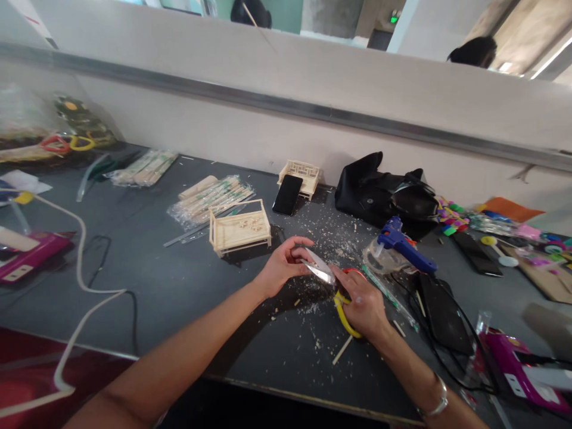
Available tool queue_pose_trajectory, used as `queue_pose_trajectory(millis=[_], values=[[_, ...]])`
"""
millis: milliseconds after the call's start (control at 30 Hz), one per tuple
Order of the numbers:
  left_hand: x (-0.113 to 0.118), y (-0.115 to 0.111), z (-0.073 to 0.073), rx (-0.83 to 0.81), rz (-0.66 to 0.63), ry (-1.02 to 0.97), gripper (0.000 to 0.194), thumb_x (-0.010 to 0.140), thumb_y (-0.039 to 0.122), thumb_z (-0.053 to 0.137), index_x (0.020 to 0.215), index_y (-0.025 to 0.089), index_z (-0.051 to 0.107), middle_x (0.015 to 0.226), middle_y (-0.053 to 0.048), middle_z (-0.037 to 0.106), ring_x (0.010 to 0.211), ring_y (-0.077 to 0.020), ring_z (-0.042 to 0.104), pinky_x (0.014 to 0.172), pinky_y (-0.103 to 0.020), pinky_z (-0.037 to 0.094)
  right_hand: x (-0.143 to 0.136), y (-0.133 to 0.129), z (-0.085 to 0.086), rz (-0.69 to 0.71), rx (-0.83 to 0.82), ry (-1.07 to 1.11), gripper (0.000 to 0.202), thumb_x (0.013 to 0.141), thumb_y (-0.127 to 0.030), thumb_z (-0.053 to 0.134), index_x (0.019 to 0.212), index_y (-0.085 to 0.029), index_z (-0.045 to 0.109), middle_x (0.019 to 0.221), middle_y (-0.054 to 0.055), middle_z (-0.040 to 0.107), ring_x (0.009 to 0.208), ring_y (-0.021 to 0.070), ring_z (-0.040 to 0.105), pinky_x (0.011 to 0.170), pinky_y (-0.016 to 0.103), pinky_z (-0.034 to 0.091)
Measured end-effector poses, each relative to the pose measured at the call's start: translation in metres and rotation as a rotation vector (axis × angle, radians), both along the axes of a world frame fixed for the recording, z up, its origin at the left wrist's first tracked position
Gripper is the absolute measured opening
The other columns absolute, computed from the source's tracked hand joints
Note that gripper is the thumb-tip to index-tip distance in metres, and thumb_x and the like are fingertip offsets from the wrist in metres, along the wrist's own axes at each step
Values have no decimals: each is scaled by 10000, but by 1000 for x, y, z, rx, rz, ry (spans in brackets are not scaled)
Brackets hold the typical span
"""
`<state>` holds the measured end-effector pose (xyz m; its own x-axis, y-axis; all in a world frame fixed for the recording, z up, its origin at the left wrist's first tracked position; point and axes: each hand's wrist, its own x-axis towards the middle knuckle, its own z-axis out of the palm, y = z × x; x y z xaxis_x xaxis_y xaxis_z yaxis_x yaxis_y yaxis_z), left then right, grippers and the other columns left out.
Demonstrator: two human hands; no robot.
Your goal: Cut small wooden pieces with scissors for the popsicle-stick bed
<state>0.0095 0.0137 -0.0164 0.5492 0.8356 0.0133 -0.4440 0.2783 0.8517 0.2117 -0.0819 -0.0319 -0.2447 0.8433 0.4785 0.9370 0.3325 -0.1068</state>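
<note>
My right hand [364, 304] grips scissors [343, 316] with yellow and red handles, their blades pointing up and left. Beside the blade tips, my left hand [286, 265] has its fingers bent together in a pinch; whatever they hold is too small to make out. Small pale scraps and shavings lie on the dark table around both hands. Left of my left hand stands a small frame [241, 229] of thin wooden sticks. Farther back, a black phone [288, 195] leans against a little wooden stick bench [308, 174].
Packs of wooden sticks [214, 199] lie at the back left. A black bag [379, 193] sits by the wall, with a blue glue gun [404, 245] in front of it. Purple power strips [521, 369] and cables lie at both sides. The table's front edge [290, 393] is near.
</note>
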Motion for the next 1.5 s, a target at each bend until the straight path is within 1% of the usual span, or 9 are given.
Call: queue_pose_trajectory(millis=[233,367,533,767,933,1133,1300,1400,1500], values=[[0,0,2,-18,-3,37,534,509,157,905,975,170,644,673,41,665,625,-107,626,630,-210,499,-1,-2,0,-21,-12,-19,600,744,-89,510,1303,-268,632,855,46,679,734,179,627,599,237,515],[-2,1,1,-14,-15,36,536,510,175,907,978,170,647,677,39,665,617,-110,626,616,-211,501,-1,-3,-2,-11,-19,-10,625,712,-78,517,1298,-264,632,886,51,689,750,185,631,624,248,525],[-4,2,3,29,-44,42,513,546,192,894,990,176,637,689,36,665,644,-121,635,641,-226,510,-3,-4,0,17,23,-9,581,727,-72,502,1269,-223,649,852,52,680,730,179,621,609,243,509],[-6,4,8,83,-38,55,525,517,143,884,977,174,632,660,41,677,610,-110,624,629,-213,499,-6,-5,3,-44,47,-64,578,729,-78,503,1258,-247,663,815,39,662,696,165,600,570,225,472],[-7,5,6,82,-49,67,525,519,133,873,993,171,648,661,37,680,609,-116,624,629,-224,500,-5,-5,3,4,65,-54,573,723,-63,489,1243,-220,671,818,47,671,697,170,611,573,231,481],[-7,6,4,78,-63,71,531,536,152,882,1013,161,649,678,34,680,617,-114,626,629,-225,512,-5,-6,0,-22,41,-53,592,704,-72,490,1242,-248,664,804,36,679,685,166,619,564,220,491],[-3,3,4,9,-87,9,403,561,172,885,900,154,667,723,21,687,653,-115,648,663,-242,538,-3,-2,-3,6,120,80,516,728,-79,477,1185,-210,676,775,28,699,637,162,639,554,234,517],[-1,1,4,1,-114,-38,287,606,188,865,820,140,680,717,6,688,642,-114,651,678,-256,544,1,3,-2,-43,158,205,463,778,-90,464,1179,-198,668,830,43,727,695,176,675,623,260,556],[-1,2,4,1,-120,-72,222,638,193,843,786,134,688,706,-8,698,646,-121,665,680,-256,544,6,7,-3,-91,205,265,396,823,-125,470,1156,-184,675,826,46,741,706,186,689,634,271,563]])
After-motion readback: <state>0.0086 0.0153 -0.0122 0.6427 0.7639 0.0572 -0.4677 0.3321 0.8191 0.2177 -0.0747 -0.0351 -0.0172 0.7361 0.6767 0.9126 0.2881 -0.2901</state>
